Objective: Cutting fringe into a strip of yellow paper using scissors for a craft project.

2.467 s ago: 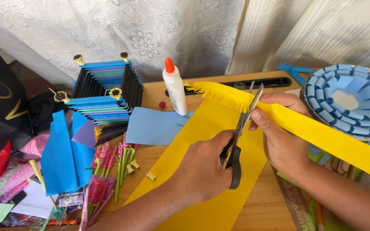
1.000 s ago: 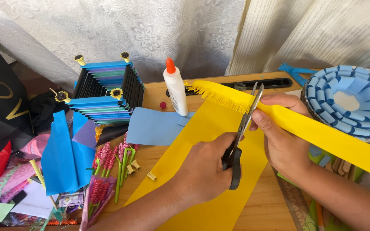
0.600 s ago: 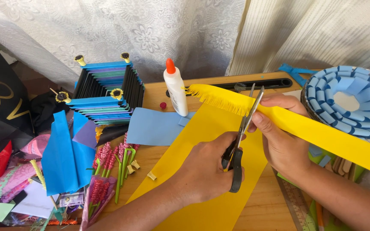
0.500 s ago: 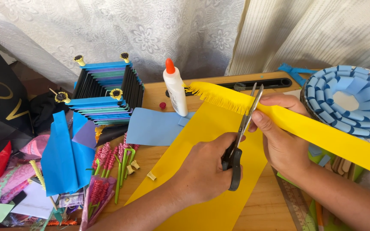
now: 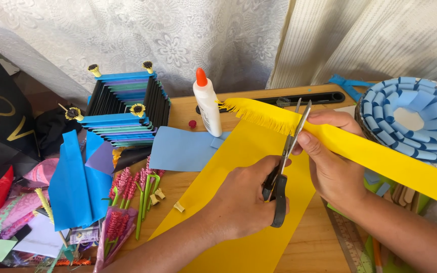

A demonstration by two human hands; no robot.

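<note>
At frame centre, the left hand (image 5: 241, 205) holds black-handled steel scissors (image 5: 285, 167) open across the long yellow paper strip (image 5: 380, 159) pinched by the right hand (image 5: 332, 162).

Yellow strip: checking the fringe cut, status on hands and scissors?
Left hand grips scissors, blades open at yellow strip. Right hand pinches strip. Glue bottle stands beside fringed end, not touching.

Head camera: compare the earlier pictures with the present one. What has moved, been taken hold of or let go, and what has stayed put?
Very little changed. The left hand still works the scissors, blades open at the yellow strip, which the right hand still holds. The fringed edge looks slightly longer. Nothing was picked up or released. The glue bottle and yellow sheet have not moved.
</note>
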